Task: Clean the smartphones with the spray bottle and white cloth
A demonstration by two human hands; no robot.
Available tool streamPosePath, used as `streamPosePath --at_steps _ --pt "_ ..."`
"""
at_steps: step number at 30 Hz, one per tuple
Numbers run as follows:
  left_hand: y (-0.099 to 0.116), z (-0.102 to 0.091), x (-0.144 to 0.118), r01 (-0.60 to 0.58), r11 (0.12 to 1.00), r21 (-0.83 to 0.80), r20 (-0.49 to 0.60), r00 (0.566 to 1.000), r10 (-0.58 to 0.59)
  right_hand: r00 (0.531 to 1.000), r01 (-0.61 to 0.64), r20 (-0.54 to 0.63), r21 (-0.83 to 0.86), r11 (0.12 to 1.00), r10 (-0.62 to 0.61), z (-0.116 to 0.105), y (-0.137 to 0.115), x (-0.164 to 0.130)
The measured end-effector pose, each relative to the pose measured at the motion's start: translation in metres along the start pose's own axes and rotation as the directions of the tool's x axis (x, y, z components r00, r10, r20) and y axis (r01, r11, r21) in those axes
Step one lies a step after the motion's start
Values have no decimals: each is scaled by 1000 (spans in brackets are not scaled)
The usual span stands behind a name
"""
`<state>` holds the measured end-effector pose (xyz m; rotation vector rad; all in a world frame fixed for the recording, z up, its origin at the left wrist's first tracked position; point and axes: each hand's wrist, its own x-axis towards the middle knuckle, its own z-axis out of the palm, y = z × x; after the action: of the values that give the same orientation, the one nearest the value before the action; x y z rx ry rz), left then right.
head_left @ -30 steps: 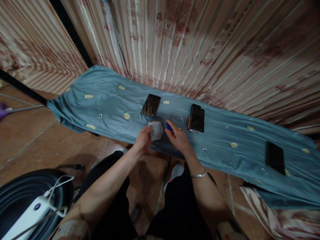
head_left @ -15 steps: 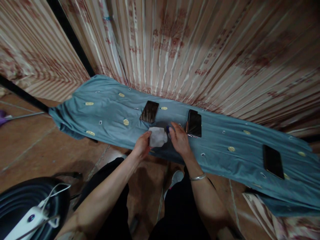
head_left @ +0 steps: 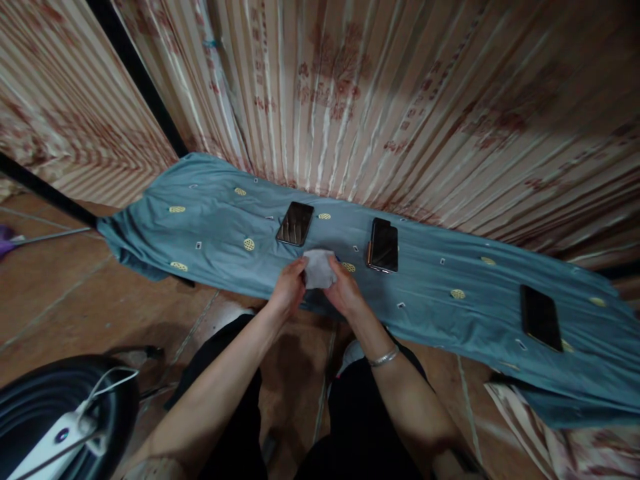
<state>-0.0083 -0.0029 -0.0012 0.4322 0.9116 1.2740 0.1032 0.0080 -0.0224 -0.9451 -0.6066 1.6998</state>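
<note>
Both hands, the left hand (head_left: 289,288) and right hand (head_left: 343,292), pinched a white cloth (head_left: 319,269) between them just below the nearest phone (head_left: 295,223), seemingly to fold it.

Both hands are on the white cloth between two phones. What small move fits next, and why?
Probably carry the white cloth to the nearest phone and wipe its screen. The left hand and right hand both grip the cloth just in front of that phone, which lies face up on the blue sheet.

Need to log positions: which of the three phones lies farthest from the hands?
The phone at the far right of the blue cloth, well apart from the two near the hands.
</note>
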Motion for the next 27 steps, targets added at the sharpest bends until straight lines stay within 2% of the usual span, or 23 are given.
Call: streamPosePath --at_steps 3,5,7,10,14,17,20,24,25,27 --pt "0 -7 8 -94 987 130 -71 992 104 999 -23 -40 36 999 24 -6 -5 2" --pt "5 -15 17 -203 935 291 -135 959 251 999 -26 -29 47 999 27 -9 -9 2" --pt "12 -22 30 -302 801 517 -110 905 412 1000 -21 -1 68 997 22 -11 -13 1" --pt "23 -27 54 -342 570 748 -27 841 540 1000 -10 27 95 995 7 -14 -18 1" --pt "30 -22 89 -292 331 898 73 838 541 998 21 59 63 998 -25 -17 -20 4" --pt "30 -18 107 -207 173 963 97 863 496 998 19 57 41 999 -22 -18 -21 5" --pt "32 -18 117 -161 56 985 120 888 444 999 0 52 56 998 -3 -18 -23 5" --pt "39 -21 122 -162 -17 987 156 911 382 998 0 66 43 999 -3 -18 -24 5" --pt "40 -22 123 -169 -9 986 160 911 379 998 1 65 43 999 -4 -17 -24 6" --pt "42 -24 126 -219 83 972 169 902 397 998 1 55 52 999 -4 -17 -23 8"
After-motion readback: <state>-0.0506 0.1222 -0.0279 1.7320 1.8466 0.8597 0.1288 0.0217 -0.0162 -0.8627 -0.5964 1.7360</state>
